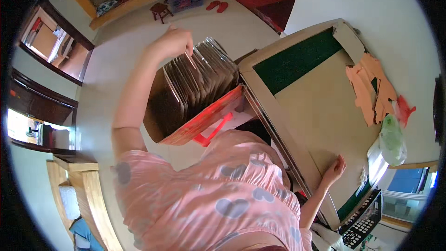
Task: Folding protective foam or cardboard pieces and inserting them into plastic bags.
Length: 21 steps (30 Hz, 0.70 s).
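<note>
My left hand (174,45) reaches over an open cardboard box (160,107), its fingers closed on the upper edge of a thin flat sheet. Packed upright in the box are several flat sheets (200,74) in brownish tones with shiny edges. What they are I cannot make out. The box has a red printed side and stands at the table's left edge. My right hand (334,171) lies on the cardboard-covered table (306,111), fingers loosely bent with nothing visible in them.
On the table's far right are torn orange sheets (367,86), a red plastic bag (405,110) and a pale green plastic bag (393,140). A black basket (364,221) stands near the right end. Beyond the box are a small stool (160,11), a bin (186,3) and red slippers (217,6).
</note>
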{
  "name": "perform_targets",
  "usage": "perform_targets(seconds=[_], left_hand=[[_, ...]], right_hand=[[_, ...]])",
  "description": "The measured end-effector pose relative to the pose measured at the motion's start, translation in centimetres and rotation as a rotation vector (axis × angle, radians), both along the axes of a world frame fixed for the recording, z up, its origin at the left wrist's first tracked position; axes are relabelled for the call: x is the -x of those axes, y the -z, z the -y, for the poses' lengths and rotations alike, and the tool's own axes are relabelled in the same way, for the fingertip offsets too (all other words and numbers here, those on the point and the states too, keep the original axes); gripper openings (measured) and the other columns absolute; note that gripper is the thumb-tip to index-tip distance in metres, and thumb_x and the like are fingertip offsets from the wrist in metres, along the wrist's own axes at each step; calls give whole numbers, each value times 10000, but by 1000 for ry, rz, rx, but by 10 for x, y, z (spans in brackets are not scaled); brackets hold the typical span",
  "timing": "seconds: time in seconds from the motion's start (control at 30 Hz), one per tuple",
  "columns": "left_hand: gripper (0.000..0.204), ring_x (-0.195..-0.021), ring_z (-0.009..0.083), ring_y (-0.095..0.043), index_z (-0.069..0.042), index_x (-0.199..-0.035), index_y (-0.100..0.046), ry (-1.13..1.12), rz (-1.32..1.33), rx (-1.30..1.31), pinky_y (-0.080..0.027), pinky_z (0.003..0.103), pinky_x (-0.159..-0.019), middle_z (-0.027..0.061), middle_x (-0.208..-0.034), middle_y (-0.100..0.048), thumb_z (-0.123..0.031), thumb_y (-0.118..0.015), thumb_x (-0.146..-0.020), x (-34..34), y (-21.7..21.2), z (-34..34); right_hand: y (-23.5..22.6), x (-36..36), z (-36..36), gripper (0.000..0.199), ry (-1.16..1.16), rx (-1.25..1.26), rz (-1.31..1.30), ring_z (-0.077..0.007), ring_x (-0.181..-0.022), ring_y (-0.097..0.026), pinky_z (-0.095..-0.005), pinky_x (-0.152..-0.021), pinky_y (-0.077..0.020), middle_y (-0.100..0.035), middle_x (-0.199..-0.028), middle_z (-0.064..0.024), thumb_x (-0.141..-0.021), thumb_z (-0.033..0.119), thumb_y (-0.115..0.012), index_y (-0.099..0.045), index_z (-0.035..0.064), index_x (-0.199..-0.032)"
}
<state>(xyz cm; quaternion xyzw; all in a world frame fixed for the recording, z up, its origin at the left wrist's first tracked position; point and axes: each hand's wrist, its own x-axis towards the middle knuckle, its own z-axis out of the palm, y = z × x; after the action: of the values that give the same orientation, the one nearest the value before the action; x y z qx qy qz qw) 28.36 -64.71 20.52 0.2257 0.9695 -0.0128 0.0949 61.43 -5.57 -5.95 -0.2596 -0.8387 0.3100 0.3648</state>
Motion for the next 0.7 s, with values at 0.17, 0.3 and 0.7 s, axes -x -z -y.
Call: perform_targets(seconds=[0.17,0.3,0.7], left_hand=[[196,-857,201,-641,-151,-723,-739,-6,43,48,-280,546,-1032,33,-774,-691,11,-630,-719,15,9,-3],[226,-861,232,-642,-152,-708,-737,1,103,-8,-303,522,-1031,46,-743,-684,39,-620,-677,28,30,0],[129,-975,315,-579,-46,-748,-610,-11,-51,-227,-465,420,-824,126,-867,-616,70,-577,-702,-3,134,5]], right_hand=[[-7,2,5,204,-5,-4,22,-257,-1051,-579,-353,-920,-480,-600,-1120,-117,-898,32,-564,-644,8,-1085],[-4,1,0,202,7,2,25,-260,-1059,-576,-353,-923,-479,-596,-1129,-120,-898,31,-563,-640,3,-1082],[-13,-4,13,215,-7,14,22,-261,-1065,-570,-349,-929,-471,-590,-1141,-129,-879,-9,-559,-631,-2,-1081]])
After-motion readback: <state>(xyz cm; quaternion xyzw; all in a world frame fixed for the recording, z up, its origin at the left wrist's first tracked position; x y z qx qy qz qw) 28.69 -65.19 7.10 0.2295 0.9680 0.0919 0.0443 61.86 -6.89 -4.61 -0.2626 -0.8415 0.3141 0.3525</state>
